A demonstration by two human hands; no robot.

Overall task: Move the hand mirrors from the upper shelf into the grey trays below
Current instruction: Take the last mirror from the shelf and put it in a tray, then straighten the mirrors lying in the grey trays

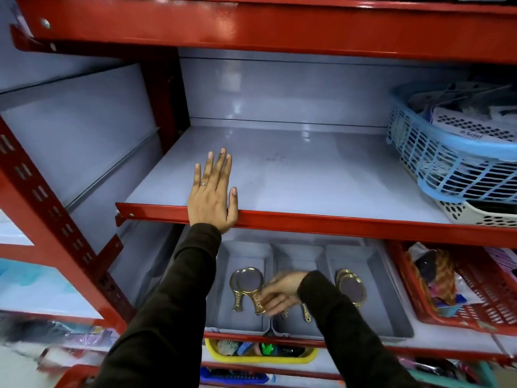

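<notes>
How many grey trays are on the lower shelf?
3, side by side: the left tray under the right hand, the middle tray partly hidden by that arm, and the right tray.

Glossy gold mirrors (247, 287), matt grey trays (240, 323)

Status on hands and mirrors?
Left hand flat on upper shelf. Right hand at mirror handle in left tray, blurred. No obstruction.

Blue basket (447, 161) over white basket (475, 215), red basket (475, 303), yellow tray (260, 357)
</notes>
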